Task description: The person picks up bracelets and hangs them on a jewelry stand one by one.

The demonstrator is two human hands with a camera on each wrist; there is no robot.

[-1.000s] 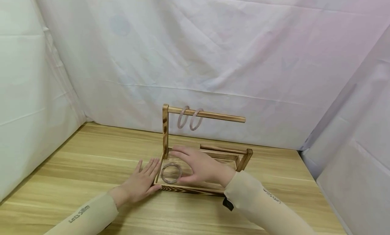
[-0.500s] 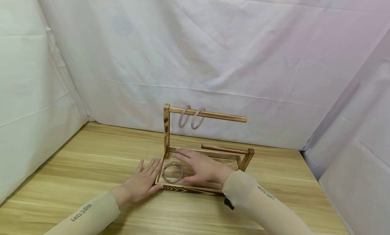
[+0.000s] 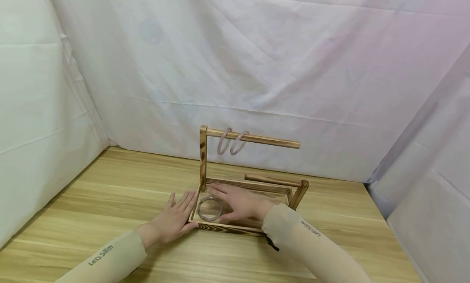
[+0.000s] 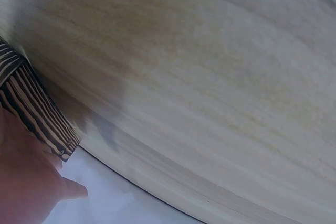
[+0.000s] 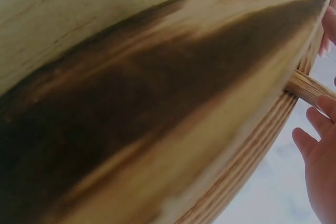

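Observation:
In the head view a pale translucent bangle lies flat in the left end of a burnt-wood tray. My right hand reaches over the tray, fingers relaxed and spread, with the thumb just right of the bangle. The left hand lies against the tray's left end, fingers straight and thumb along the front corner. In the left wrist view, striped wood of the tray shows beside that hand. Two more bangles, a left one and a right one, hang from the upper bar.
A wooden post rises at the tray's back left and carries the upper bar. Right of the tray, a folded post bears a second, low bar. White cloth closes off the wood-grain table at the back and sides.
The right forearm has shifted slightly left, and the right hand sits a little lower over the tray, its thumb slightly farther from the bangle. The left hand stays at the tray's end.

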